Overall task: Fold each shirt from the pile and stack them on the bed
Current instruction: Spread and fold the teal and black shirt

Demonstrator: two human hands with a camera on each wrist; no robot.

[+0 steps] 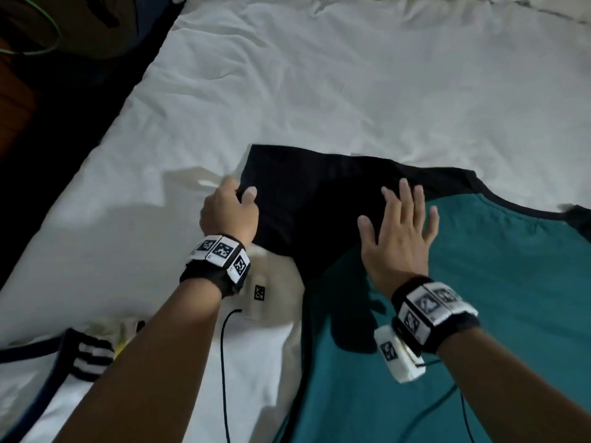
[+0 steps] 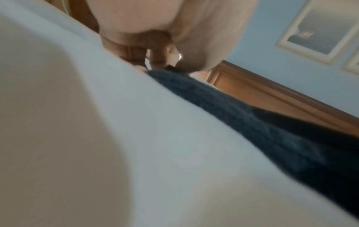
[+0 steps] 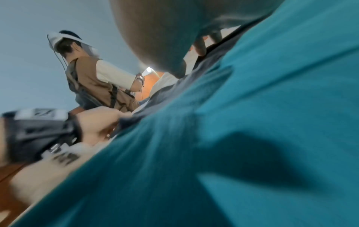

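A teal shirt [image 1: 479, 298] with black sleeves and a black neck trim lies spread on the white bed [image 1: 287, 91]. Its black left sleeve [image 1: 303, 193] stretches toward the middle of the bed. My left hand [image 1: 236, 203] pinches the edge of that sleeve, thumb on top and fingers curled under the cloth. My right hand [image 1: 399, 225] lies flat with fingers spread where the sleeve meets the teal body. In the left wrist view my fingers [image 2: 136, 50] curl at the dark sleeve [image 2: 252, 126]. The right wrist view is filled by teal cloth [image 3: 233, 138].
A white garment with a dark trim and striped cuff [image 1: 89, 356] lies at the near left of the bed. The bed's left edge drops to a dark floor [image 1: 64, 107]. A black cable [image 1: 224, 362] hangs from my left wrist. Another person [image 3: 93, 79] stands beside the bed.
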